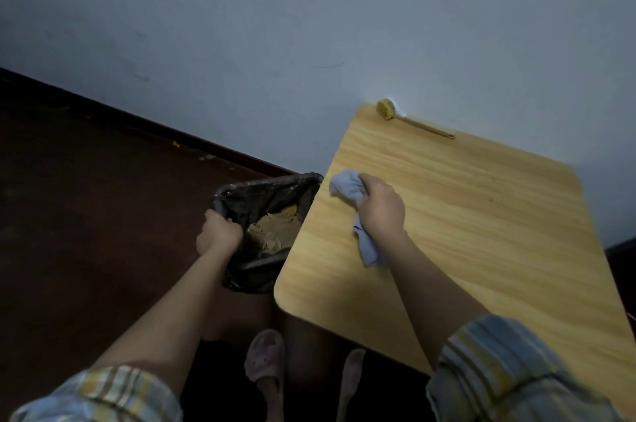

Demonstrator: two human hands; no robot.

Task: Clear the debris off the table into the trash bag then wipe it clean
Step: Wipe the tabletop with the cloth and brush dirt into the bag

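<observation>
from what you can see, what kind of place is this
Probably a plain room in a home, dimly lit. A small wooden table stands against a bare wall over a dark floor, and the person wears slippers. A brush lies on the table.

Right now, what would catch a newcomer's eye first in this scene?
The right hand grips a bunched blue cloth on the wooden table near its left edge. Beside that edge, the left hand holds open a black trash bag with brown debris inside. A brush lies at the table's far edge.
</observation>
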